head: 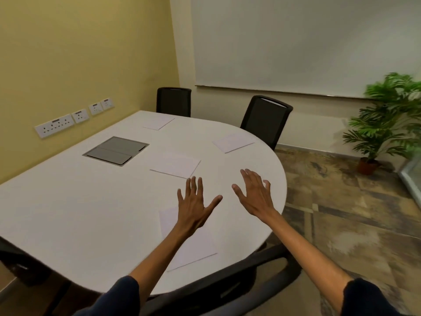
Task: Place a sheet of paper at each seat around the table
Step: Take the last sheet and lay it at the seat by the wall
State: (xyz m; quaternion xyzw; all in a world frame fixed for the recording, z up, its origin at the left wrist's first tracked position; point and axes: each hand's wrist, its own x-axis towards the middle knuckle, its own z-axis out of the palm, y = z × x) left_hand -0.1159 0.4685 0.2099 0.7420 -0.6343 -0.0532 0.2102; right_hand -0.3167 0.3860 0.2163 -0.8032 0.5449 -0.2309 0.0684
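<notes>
- 4 white sheets lie flat on the tabletop (pixel 68 201).
- Far sheet (pixel 158 122) and right sheet (pixel 232 142) near chairs.
- Middle sheet (pixel 175 165) toward the centre.
- Near sheet (pixel 196 245) by the front edge, partly under an arm.

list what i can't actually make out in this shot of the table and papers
- Nearest sheet, head view: the left hand and forearm cover part of it.
- Any print on the four sheets: too faint to tell.
- Near chair: table hides the seat; bottom edge cuts it off.
- Table's left end: cut by the frame edge, so seats there are unseen.
- Plant: blurred, clipped at the right edge.
- Wall sockets: labels too small.
</notes>
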